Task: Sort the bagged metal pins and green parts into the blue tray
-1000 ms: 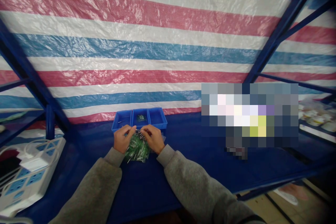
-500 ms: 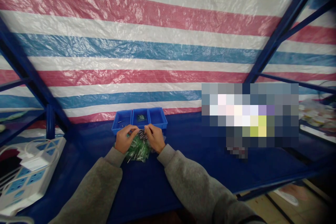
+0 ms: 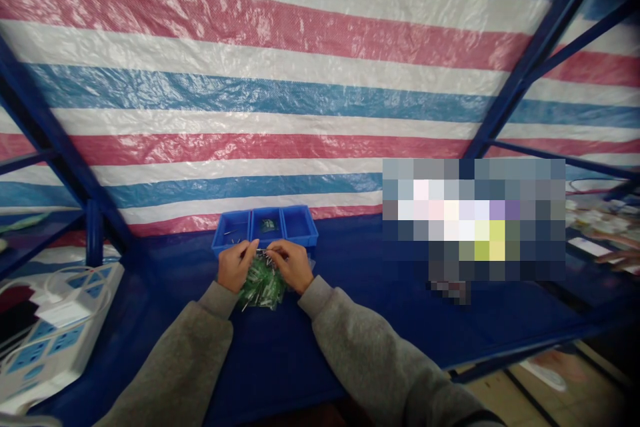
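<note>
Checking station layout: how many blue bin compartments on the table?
3, side by side toward the back of the table: left compartment, middle compartment, right compartment. Others may be hidden behind the pixelated area.

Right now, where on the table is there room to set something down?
Bare table shows between power strip and left sleeve, between the sleeves, and right of the bins, up to the pixelated patch, which hides what's there. Crowded: green pile between left hand and right hand.

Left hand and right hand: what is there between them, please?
Between the left hand and the right hand, the head view shows a thin shiny piece, with the green pile below it.
</note>
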